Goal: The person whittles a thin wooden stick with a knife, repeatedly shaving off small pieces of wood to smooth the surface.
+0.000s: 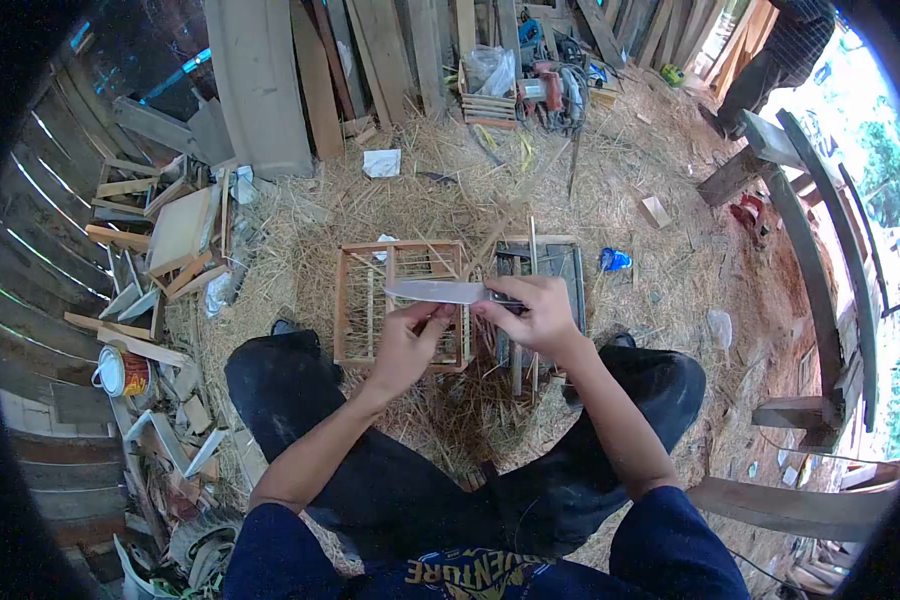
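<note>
A knife [435, 291] with a broad pale blade points left, held level in front of me. My right hand [542, 318] is closed around its dark handle. Just under the blade, my left hand [410, 338] is closed in a pinch, thumb and fingertips close to the edge; what it holds, if anything, is too small to make out. Below both hands lies a wooden slatted cage-like frame [341, 312] with thin bars. Beside it on the right is a dark panel [562, 268] with a light stick [533, 250] across it.
Straw and shavings cover the ground. Boards [260, 90] lean at the back, near power tools [545, 92] and a crate [488, 105]. Scrap wood [185, 235] and a paint can [122, 372] stand left. A blue crumpled packet [615, 260] lies right. Another person [785, 60] is at the upper right.
</note>
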Action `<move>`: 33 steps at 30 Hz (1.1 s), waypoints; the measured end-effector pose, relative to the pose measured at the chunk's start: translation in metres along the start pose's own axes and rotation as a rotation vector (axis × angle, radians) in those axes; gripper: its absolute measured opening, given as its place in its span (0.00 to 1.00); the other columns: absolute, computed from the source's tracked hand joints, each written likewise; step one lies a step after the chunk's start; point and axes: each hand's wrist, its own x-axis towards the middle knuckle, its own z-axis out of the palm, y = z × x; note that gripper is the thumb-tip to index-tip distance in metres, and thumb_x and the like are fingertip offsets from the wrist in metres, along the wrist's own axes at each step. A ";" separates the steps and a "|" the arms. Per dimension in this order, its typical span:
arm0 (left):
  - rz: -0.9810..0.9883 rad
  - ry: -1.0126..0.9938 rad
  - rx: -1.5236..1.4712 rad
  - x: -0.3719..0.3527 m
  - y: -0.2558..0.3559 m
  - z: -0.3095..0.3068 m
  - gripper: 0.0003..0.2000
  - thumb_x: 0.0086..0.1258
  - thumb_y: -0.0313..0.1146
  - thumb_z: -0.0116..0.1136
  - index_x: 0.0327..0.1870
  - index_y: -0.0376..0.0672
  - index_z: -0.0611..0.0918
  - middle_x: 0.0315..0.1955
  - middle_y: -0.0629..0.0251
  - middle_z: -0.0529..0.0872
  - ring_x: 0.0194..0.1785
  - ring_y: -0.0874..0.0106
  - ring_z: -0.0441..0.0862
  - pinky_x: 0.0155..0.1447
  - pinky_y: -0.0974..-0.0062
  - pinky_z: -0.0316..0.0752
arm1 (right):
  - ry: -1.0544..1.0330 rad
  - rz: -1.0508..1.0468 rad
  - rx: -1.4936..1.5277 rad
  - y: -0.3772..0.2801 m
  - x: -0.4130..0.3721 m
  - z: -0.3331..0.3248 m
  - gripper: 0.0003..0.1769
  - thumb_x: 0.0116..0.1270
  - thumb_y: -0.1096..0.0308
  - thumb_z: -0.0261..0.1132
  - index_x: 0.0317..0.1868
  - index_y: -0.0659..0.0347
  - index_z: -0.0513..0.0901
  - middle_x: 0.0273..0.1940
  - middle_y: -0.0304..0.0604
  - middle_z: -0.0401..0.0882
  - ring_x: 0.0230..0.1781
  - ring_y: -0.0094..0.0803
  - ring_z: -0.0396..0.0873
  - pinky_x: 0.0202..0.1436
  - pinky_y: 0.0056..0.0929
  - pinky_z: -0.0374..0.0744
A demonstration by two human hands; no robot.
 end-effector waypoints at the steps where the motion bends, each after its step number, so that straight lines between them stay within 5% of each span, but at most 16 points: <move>1: -0.033 -0.009 -0.028 -0.002 0.004 0.001 0.10 0.75 0.28 0.55 0.52 0.35 0.82 0.37 0.68 0.86 0.38 0.81 0.77 0.43 0.78 0.73 | -0.003 -0.013 -0.014 0.001 0.001 -0.001 0.18 0.57 0.54 0.74 0.36 0.62 0.87 0.28 0.49 0.84 0.26 0.45 0.84 0.29 0.36 0.79; 8: 0.035 0.004 -0.053 -0.003 0.001 0.008 0.12 0.76 0.30 0.55 0.54 0.34 0.82 0.38 0.67 0.86 0.40 0.81 0.77 0.46 0.77 0.74 | 0.013 -0.081 -0.114 0.014 0.002 -0.009 0.19 0.53 0.52 0.76 0.34 0.60 0.88 0.26 0.46 0.84 0.24 0.42 0.83 0.29 0.34 0.79; 15: -0.241 -0.085 -0.107 -0.003 0.010 0.001 0.18 0.78 0.41 0.53 0.59 0.36 0.81 0.40 0.66 0.87 0.34 0.84 0.75 0.38 0.79 0.70 | 0.124 -0.062 -0.216 0.044 0.004 -0.027 0.19 0.57 0.49 0.73 0.37 0.56 0.88 0.23 0.43 0.84 0.23 0.41 0.83 0.28 0.34 0.78; 17: -0.108 -0.102 -0.076 -0.012 0.004 0.003 0.18 0.78 0.40 0.54 0.61 0.39 0.80 0.35 0.71 0.84 0.29 0.86 0.69 0.32 0.83 0.64 | 0.310 0.519 -0.280 0.058 0.006 -0.067 0.16 0.62 0.54 0.71 0.36 0.60 0.88 0.21 0.44 0.80 0.18 0.31 0.77 0.24 0.31 0.71; 19: 0.016 -0.139 -0.037 -0.021 -0.005 0.004 0.18 0.78 0.40 0.54 0.63 0.43 0.80 0.30 0.76 0.81 0.24 0.89 0.63 0.25 0.86 0.57 | 0.528 0.617 -0.548 0.081 0.008 -0.105 0.18 0.67 0.52 0.67 0.39 0.59 0.88 0.18 0.44 0.77 0.15 0.29 0.72 0.23 0.32 0.67; 22: -0.276 -0.116 -0.125 -0.021 0.007 -0.014 0.18 0.79 0.38 0.51 0.65 0.44 0.78 0.28 0.77 0.76 0.22 0.90 0.62 0.24 0.86 0.56 | 0.525 0.444 -0.571 0.071 -0.005 -0.098 0.19 0.69 0.50 0.65 0.40 0.58 0.88 0.17 0.45 0.76 0.15 0.32 0.72 0.23 0.35 0.68; 25: -0.451 0.000 -0.490 -0.015 0.006 -0.036 0.18 0.80 0.37 0.48 0.66 0.43 0.75 0.24 0.79 0.68 0.20 0.89 0.58 0.23 0.86 0.54 | 0.204 0.490 -0.493 0.028 -0.007 -0.075 0.18 0.65 0.50 0.68 0.36 0.58 0.86 0.23 0.46 0.81 0.21 0.42 0.80 0.28 0.37 0.75; 26: -0.450 0.003 -0.496 -0.015 0.008 -0.039 0.17 0.81 0.36 0.46 0.65 0.42 0.74 0.22 0.79 0.62 0.19 0.88 0.55 0.23 0.87 0.53 | 0.162 0.441 -0.479 0.025 -0.006 -0.067 0.18 0.66 0.51 0.68 0.36 0.59 0.85 0.24 0.46 0.82 0.23 0.43 0.81 0.29 0.38 0.76; 31: -0.376 -0.043 -0.529 -0.012 0.010 -0.031 0.15 0.81 0.34 0.47 0.63 0.41 0.75 0.25 0.76 0.70 0.20 0.88 0.57 0.23 0.87 0.54 | 0.037 0.242 -0.395 0.017 0.001 -0.044 0.16 0.68 0.55 0.65 0.41 0.62 0.82 0.32 0.50 0.81 0.33 0.47 0.81 0.36 0.40 0.74; 33: -0.370 -0.081 -0.563 -0.009 0.009 -0.027 0.16 0.80 0.34 0.48 0.64 0.41 0.74 0.27 0.74 0.72 0.21 0.87 0.58 0.23 0.87 0.54 | 0.005 0.154 -0.297 0.016 0.004 -0.035 0.14 0.69 0.59 0.63 0.43 0.63 0.79 0.36 0.51 0.80 0.41 0.49 0.78 0.47 0.42 0.73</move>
